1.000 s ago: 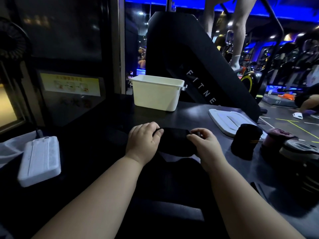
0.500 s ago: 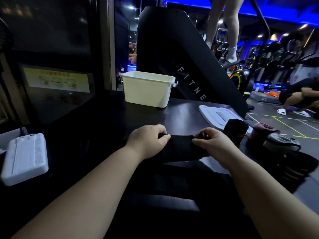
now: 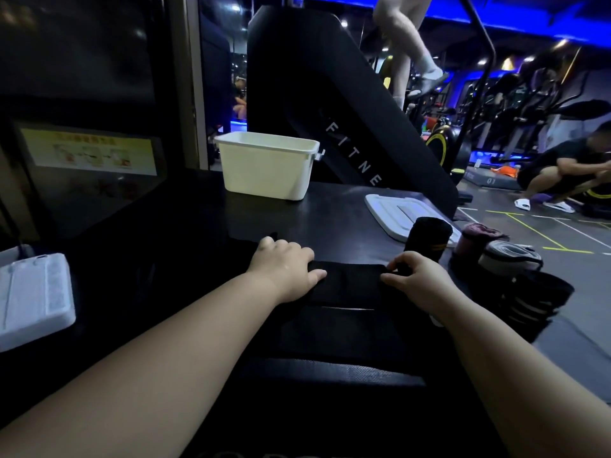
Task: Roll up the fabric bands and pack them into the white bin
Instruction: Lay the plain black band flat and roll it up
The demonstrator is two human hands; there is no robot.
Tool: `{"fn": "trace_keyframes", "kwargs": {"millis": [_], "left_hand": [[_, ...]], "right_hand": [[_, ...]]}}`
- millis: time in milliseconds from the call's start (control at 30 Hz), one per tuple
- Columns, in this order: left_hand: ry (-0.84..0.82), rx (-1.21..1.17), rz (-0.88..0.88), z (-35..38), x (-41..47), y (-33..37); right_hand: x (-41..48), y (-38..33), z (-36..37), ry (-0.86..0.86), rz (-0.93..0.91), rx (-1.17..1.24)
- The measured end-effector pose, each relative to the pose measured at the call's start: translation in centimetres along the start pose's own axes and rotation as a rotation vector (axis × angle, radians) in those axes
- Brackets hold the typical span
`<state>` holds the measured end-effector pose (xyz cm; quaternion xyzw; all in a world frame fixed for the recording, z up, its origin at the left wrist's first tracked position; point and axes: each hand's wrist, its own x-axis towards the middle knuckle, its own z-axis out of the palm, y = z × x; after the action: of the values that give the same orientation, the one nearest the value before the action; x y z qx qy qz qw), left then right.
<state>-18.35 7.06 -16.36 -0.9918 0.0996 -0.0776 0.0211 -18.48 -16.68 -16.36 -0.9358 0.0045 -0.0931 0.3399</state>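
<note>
While the left hand point(image 3: 284, 269) curls its fingers over the left end of a partly rolled black band point(image 3: 350, 280), the right hand point(image 3: 418, 280) pinches the right end between thumb and fingertips. The roll lies across the near part of the table point(image 3: 330, 209), its loose length running back toward the person. Just beyond the right hand a finished black roll point(image 3: 428, 238) stands upright, with a dark red roll point(image 3: 476, 239) and a grey roll point(image 3: 509, 259) beside it. The white bin point(image 3: 267, 166) sits well apart at the table's far edge. A white box point(image 3: 33, 299) lies far left.
</note>
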Motion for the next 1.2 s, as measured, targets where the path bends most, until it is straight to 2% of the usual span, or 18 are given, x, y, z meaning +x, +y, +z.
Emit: {"fn": "trace_keyframes", "kwargs": {"millis": [300, 467, 600, 833, 1067, 1200], "left_hand": [[0.050, 0.036, 0.046, 0.9, 0.5, 0.5], [0.000, -0.004, 0.045, 0.7, 0.5, 0.9], [0.017, 0.003, 0.101, 0.4, 0.3, 1.1], [0.016, 0.025, 0.133, 0.7, 0.0, 1.1], [-0.086, -0.007, 0.125, -0.2, 0.0, 1.3], [-0.045, 0.052, 0.144, 0.2, -0.5, 1.2]], "right_hand": [[-0.4, 1.5, 0.3, 0.073, 0.015, 0.100], [-0.5, 2.0, 0.2, 0.110, 0.009, 0.114], [-0.1, 2.2, -0.4, 0.124, 0.015, 0.027], [0.0, 2.7, -1.6, 0.028, 0.023, -0.140], [-0.4, 3.1, -1.0, 0.091, 0.026, -0.217], [-0.9, 2.9, -0.9, 0.104, 0.031, -0.242]]}}
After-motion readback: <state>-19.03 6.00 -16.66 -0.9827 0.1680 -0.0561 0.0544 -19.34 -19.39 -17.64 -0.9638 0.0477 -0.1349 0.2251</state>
